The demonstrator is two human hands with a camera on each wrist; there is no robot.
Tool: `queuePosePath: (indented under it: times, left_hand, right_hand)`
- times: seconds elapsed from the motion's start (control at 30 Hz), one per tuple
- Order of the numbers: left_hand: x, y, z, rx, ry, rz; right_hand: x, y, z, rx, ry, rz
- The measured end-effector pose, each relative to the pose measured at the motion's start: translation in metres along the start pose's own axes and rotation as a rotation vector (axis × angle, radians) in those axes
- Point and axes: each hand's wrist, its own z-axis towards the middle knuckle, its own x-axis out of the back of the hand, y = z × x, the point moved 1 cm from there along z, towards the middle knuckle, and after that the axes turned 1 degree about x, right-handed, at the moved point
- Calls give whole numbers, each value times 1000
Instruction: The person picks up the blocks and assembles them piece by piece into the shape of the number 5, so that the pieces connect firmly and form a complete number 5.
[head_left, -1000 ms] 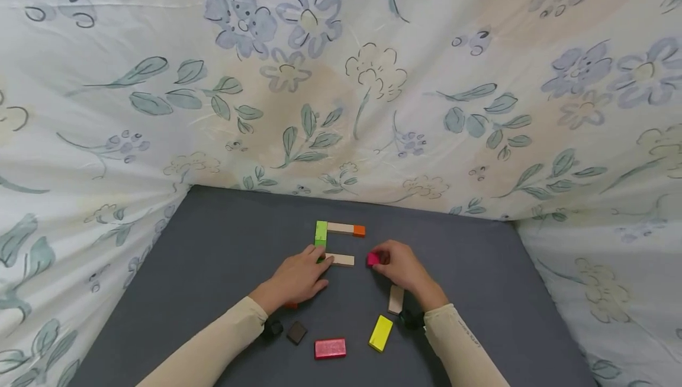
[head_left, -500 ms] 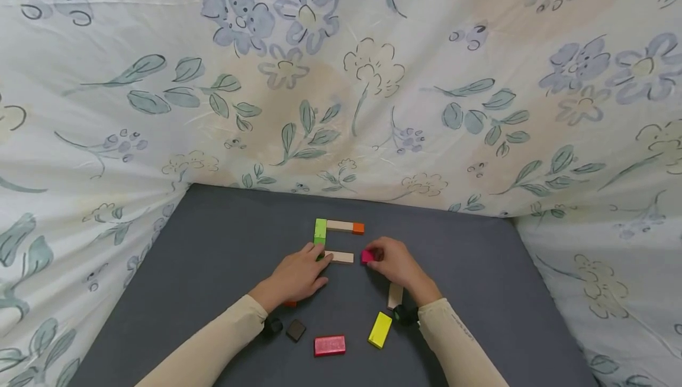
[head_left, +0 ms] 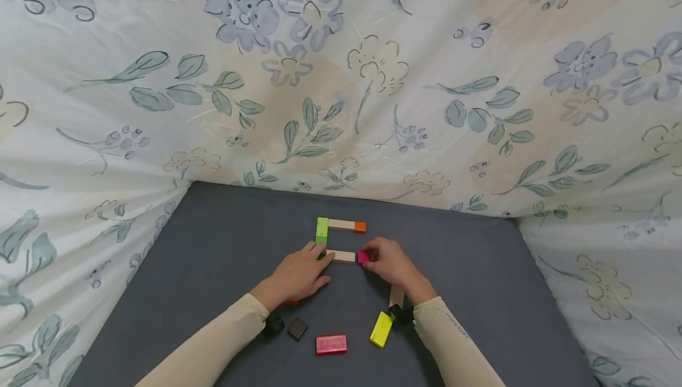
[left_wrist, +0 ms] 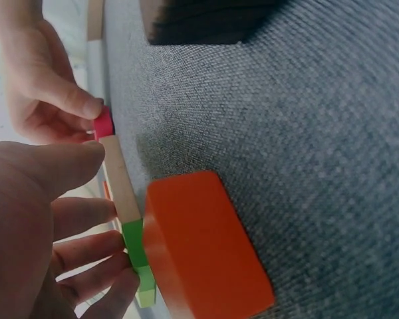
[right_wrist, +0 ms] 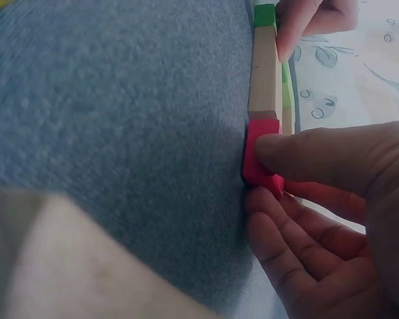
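Pink block [head_left: 362,257] pinched beside the end of a pale wooden block [head_left: 343,256]

Nearest the person, cream sleeves [head_left: 453,339] reach in from either side, with a red block [head_left: 331,344] lying between them on a dark grey woven surface [head_left: 224,245]. A yellow block [head_left: 380,330] lies slantwise to its right, and a dark brown block [head_left: 297,329] to its left. Slightly farther off, a short wooden piece [head_left: 396,296] shows beside the right forearm, while an orange block [left_wrist: 206,246] sits by the left hand [head_left: 298,273], largely hidden from above.

Beyond these, the hands are apart. The right hand [head_left: 393,264] grips the pink block between thumb and fingers, at the right end of the pale wooden block; whether the two touch, I cannot tell. The left hand's fingers, loosely bent, rest against that wooden block's other end and the green block [head_left: 321,239].

Farther back, a lime block [head_left: 322,227] continues from the green one and meets a far wooden block [head_left: 341,225], capped by an orange cube [head_left: 360,227]. Behind everything hangs white floral cloth [head_left: 330,79].
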Motion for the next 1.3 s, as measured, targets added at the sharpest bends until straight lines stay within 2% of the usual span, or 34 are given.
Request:
queuePosePath:
  times: [0.23, 0.37, 0.93, 1.1, 1.3]
  left_hand:
    - [1, 0, 1, 2, -17, 10]
    - [1, 1, 2, 4, -14, 11]
    - [1, -1, 2, -9, 0, 11]
    - [0, -1, 2, -5, -1, 21]
    - [0, -1, 3, -3, 3, 19]
  right_hand:
    - [-2, -3, 2, 10, 0, 13]
    - [-2, -1, 3, 39, -17, -3]
    - [-3, 1, 6, 68, -24, 1]
    - [-3, 1, 4, 62, -41, 18]
    - [2, 2, 3, 49, -23, 31]
